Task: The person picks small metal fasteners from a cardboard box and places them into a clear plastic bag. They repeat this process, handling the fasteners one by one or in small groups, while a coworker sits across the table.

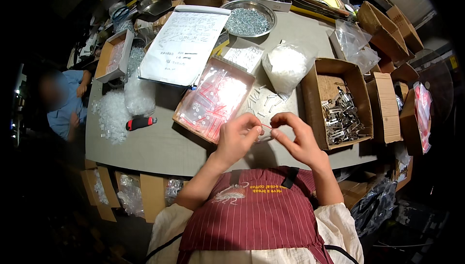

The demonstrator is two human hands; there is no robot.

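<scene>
Between my hands, close to the table's front edge, is a small clear zip bag with a red strip along its mouth. My left hand pinches one side of it, thumb and forefinger pressed together. The other side is in the fingertips of my right hand. What the bag contains is too small to make out. Just left of my hands, a shallow cardboard box holds many similar red-striped bags with small white parts in them. Loose grey pins or screws lie beyond my fingers.
An open carton of metal clips stands right. A bag of white parts and a metal bowl of small hardware are behind. A clipboard, loose clear pieces and a red-black tool lie left. Another person is far left.
</scene>
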